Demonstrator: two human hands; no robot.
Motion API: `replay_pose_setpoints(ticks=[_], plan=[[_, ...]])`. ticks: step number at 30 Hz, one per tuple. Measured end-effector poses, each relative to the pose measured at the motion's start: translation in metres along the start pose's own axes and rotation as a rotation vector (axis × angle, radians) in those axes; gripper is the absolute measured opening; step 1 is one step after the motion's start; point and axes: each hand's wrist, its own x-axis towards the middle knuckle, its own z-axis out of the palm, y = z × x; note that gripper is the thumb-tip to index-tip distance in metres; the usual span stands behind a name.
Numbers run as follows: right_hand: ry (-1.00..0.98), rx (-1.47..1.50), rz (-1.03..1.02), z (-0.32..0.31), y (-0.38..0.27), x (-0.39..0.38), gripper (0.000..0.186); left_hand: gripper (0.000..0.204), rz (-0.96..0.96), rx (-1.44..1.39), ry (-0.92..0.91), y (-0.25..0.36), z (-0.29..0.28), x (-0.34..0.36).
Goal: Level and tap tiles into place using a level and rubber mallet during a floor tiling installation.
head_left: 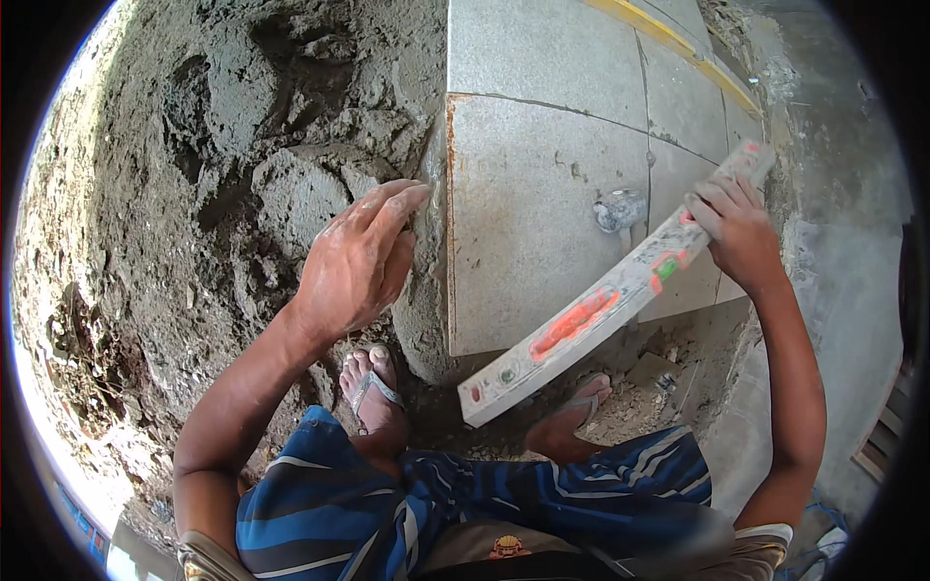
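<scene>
My right hand (734, 228) is closed around the upper end of a long, mortar-smeared spirit level (635, 281) with orange-red cutouts and a green vial. The level slants over the tiles, its lower end above the ground between my feet. My left hand (358, 257) hangs beside the left edge of a large grey tile (542, 242), over wet mortar. Its fingers are loosely bent with the thumb apart, and nothing shows in them. A mallet (620, 209) with a grey-white, dirty head lies on the tile, its handle partly hidden by the level.
Lumpy wet mortar (232, 116) spreads to the left of the tiles. A yellow straight bar (678, 44) lies across the far tiles. Rubble and broken tile pieces (649, 373) are near my right foot. A concrete floor (843, 290) runs along the right.
</scene>
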Motion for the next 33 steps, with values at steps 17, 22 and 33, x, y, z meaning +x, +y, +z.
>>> replay_pose_setpoints(ticks=[17,22,33], plan=[[0.262,1.541,1.038,0.084,-0.297,0.03,0.026,0.107,0.188,0.558,-0.555,0.009,0.095,-0.019],[0.282,1.317,1.029,0.077,-0.318,0.059,0.03,0.124,0.202,0.48,-0.543,0.006,0.104,-0.04],[0.044,1.272,0.997,0.086,-0.307,0.062,0.052,0.134,0.147,0.416,-0.572,0.003,0.105,-0.04]])
